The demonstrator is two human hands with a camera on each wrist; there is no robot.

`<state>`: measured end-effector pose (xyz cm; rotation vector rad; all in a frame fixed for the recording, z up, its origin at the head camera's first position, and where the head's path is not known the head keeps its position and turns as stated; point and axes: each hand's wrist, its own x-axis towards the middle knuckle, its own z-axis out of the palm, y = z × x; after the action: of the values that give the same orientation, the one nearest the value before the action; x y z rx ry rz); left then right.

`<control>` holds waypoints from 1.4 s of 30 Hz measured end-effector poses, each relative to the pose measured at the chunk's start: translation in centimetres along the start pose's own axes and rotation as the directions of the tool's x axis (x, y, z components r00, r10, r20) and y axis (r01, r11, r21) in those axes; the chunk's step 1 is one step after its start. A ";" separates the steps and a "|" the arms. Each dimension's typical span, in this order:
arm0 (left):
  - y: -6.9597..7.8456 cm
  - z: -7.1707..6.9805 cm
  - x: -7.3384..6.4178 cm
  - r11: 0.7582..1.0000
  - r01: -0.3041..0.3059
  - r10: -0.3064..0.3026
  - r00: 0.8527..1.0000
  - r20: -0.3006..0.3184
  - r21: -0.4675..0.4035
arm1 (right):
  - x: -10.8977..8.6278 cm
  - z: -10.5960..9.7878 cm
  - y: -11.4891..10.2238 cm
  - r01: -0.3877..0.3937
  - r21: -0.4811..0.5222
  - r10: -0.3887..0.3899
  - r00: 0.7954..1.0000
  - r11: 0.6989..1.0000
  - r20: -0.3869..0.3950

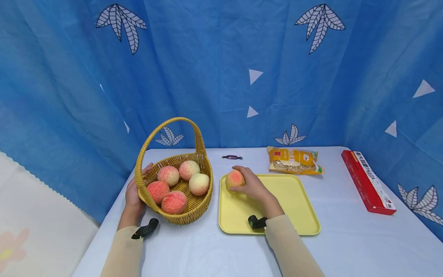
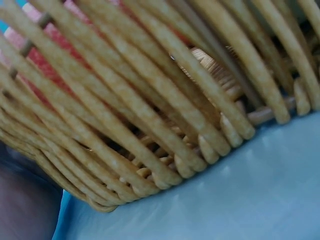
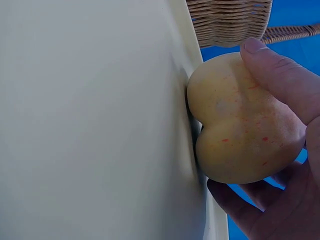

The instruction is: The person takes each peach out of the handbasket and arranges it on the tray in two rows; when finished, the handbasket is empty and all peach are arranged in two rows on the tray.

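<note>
A yellow-and-pink peach [image 1: 235,180] is held in my right hand [image 1: 254,186] over the left edge of the yellow tray [image 1: 273,215]. In the right wrist view the peach [image 3: 245,120] sits between thumb and fingers, its creased side toward the tray's rim [image 3: 197,165]. My left hand [image 1: 134,195] grips the left side of the wicker basket [image 1: 197,211], partly hidden behind its handle. Several pink and cream peaches [image 1: 174,202] lie in the basket. The left wrist view shows the basket's woven side [image 2: 150,115] close up, with a blurred part of the hand at its left.
A small purple wrapped candy [image 1: 232,157] lies behind the tray. At the back right rests an orange food packet [image 1: 294,161], and a red pasta box [image 1: 368,182] lies along the right edge. A blue curtain [image 1: 221,77] hangs behind the white-covered table [image 1: 194,250].
</note>
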<state>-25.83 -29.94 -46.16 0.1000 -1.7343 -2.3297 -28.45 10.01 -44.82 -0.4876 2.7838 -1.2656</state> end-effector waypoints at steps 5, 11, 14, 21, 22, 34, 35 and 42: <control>-0.1 0.1 0.0 1.000 -0.009 0.009 1.000 0.007 -0.013 | 0.0 -0.2 -0.1 0.007 -0.027 -0.007 1.000 1.000 0.011; -0.1 0.2 0.0 1.000 -0.012 0.012 1.000 0.015 -0.023 | 0.1 -0.6 -0.2 0.053 -0.074 -0.053 0.999 0.996 -0.001; -0.2 0.0 0.0 0.999 -0.008 0.008 1.000 0.012 -0.031 | 0.2 -0.7 -0.5 0.084 -0.088 -0.088 0.995 0.993 -0.037; -0.4 -0.3 0.0 0.998 0.012 -0.011 1.000 0.013 -0.059 | -0.2 -0.9 -2.4 0.168 -0.095 -0.182 0.969 0.981 -0.169; -0.4 -0.4 0.0 0.998 0.009 -0.009 1.000 0.013 -0.055 | -0.2 -0.8 -2.7 0.178 -0.083 -0.190 0.965 0.981 -0.179; -0.3 -0.5 0.3 1.000 -0.016 0.016 1.000 0.023 0.005 | -1.1 1.6 -7.4 0.342 -0.056 -0.346 0.930 0.938 -0.122; -0.3 -0.5 0.3 1.000 -0.017 0.017 1.000 0.022 0.005 | -1.1 1.9 -7.7 0.352 -0.054 -0.356 0.928 0.935 -0.112; -0.4 -0.6 0.4 1.000 -0.017 0.017 1.000 0.026 0.000 | -0.8 3.7 -8.6 0.336 -0.057 -0.339 0.940 0.940 -0.038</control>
<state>-26.13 -30.50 -46.70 0.0548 -1.7407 -2.3293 -24.77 2.24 -40.94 -0.9884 2.8639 -1.2778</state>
